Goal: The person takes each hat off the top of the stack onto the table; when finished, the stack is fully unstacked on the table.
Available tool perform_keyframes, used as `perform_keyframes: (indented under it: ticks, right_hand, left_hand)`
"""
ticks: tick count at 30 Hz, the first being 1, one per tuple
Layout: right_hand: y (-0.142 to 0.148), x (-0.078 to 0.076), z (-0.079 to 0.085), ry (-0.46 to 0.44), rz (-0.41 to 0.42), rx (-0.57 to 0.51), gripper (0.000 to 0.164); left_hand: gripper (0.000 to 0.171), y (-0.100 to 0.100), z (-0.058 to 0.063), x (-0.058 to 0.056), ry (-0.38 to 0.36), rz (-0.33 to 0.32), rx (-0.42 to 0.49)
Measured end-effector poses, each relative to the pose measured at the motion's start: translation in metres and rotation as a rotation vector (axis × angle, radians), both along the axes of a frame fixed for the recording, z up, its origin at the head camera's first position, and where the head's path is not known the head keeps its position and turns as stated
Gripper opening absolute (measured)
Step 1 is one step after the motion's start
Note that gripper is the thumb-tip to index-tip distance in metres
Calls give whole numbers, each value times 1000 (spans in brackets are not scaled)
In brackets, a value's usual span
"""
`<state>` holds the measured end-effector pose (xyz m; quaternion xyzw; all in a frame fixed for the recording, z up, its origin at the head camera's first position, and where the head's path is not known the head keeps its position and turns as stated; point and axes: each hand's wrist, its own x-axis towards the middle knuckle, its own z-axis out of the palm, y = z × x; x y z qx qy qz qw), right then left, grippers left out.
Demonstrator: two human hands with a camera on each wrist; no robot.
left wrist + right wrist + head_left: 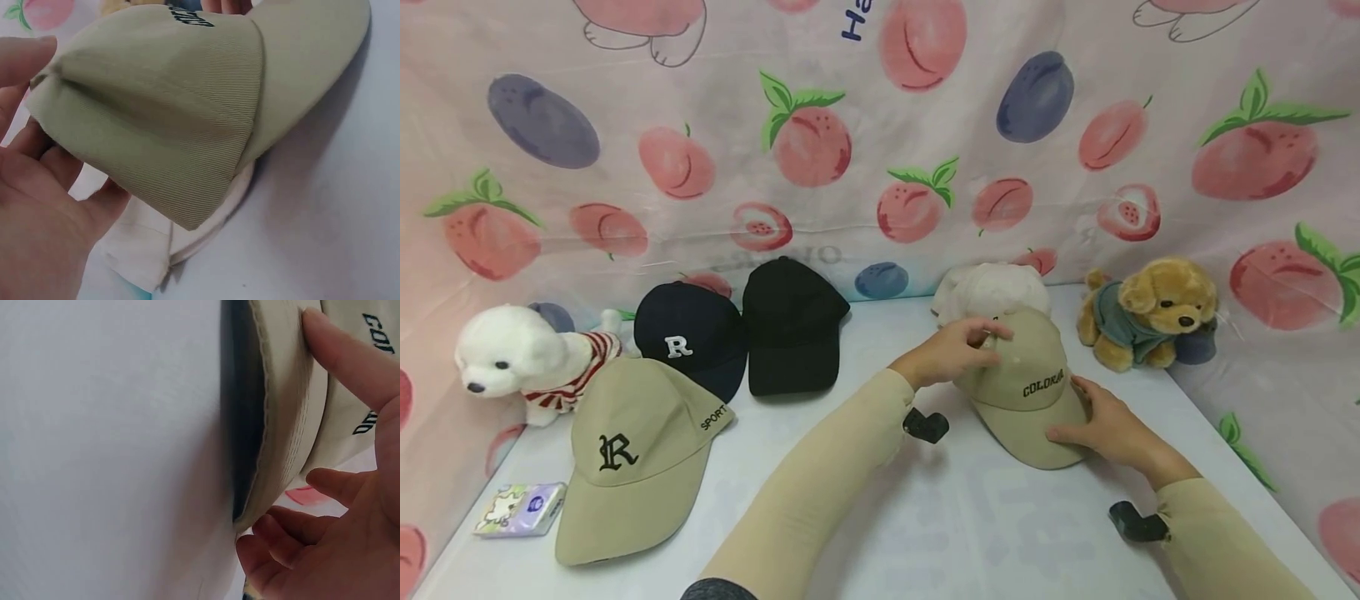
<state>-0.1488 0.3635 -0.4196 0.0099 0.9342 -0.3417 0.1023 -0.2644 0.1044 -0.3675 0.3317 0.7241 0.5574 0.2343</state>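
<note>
A khaki baseball cap [1022,358] with dark lettering on its front is tilted toward the camera, its brim low over the white table. My left hand [953,350] is at the crown; in the left wrist view the thumb lies by the top button of the cap [156,112] and the fingers curl behind the fabric. The right hand [1108,423] grips the side of the brim, its thumb on top and its fingers at the edge, as the right wrist view shows at the brim [284,406]. Behind and partly hidden is a white cap [985,287].
On the left stand a larger khaki cap [632,467], a navy cap [688,333], a black cap [793,333], a white plush dog [512,346] and a tissue pack [520,510]. A brown plush dog [1168,304] sits at the right. A fruit-print cloth [850,50] hangs behind.
</note>
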Motion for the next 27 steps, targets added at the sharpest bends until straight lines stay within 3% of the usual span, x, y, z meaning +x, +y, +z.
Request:
perform_keyframes:
  ticks: [6,21,27]
  right_hand:
    - [1,1,3,-78,-3,-39,121]
    - [-4,-1,4,0,5,-33,116]
    - [-6,2,7,13,-17,-64,108]
  left_hand:
    - [36,-3,10,3,48,-20,-17]
    - [34,-22,9,2,120,15,-43]
    - [35,-33,17,6,146,23,-84]
